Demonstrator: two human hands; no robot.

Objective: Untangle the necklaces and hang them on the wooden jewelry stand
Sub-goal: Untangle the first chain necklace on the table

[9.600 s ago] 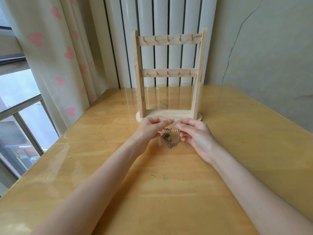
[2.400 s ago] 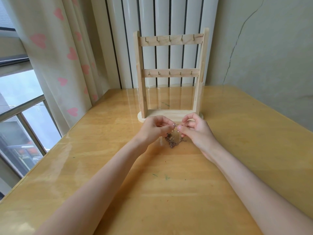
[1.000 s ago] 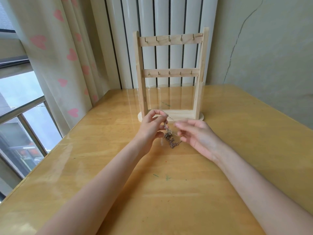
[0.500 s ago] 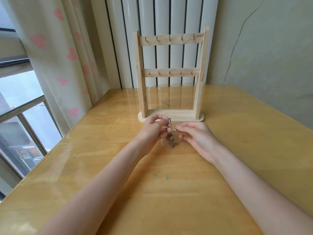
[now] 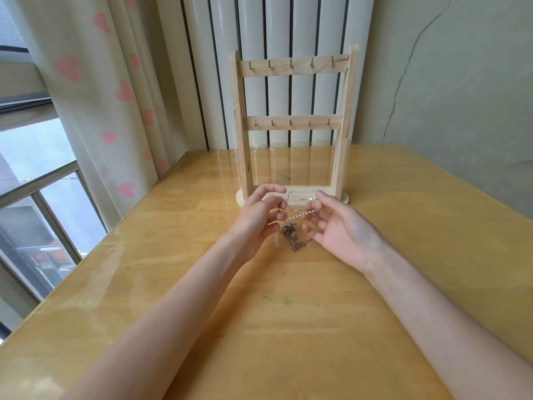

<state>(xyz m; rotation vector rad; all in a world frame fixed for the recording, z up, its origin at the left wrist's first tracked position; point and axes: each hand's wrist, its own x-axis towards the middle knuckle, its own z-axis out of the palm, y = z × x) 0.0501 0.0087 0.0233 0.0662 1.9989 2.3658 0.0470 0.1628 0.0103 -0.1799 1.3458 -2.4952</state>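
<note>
While both hands (image 5: 259,220) pinch silver chain (image 5: 300,199) | tangled necklaces (image 5: 292,238) hang beneath.

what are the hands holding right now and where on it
Both hands, left and right, pinch the silver chain near its ends, stretched between them.

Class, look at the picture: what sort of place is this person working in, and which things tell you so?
Probably a room at home: a wooden table stands beside a window with a heart-patterned curtain, and a white radiator lines the wall behind it.
</note>
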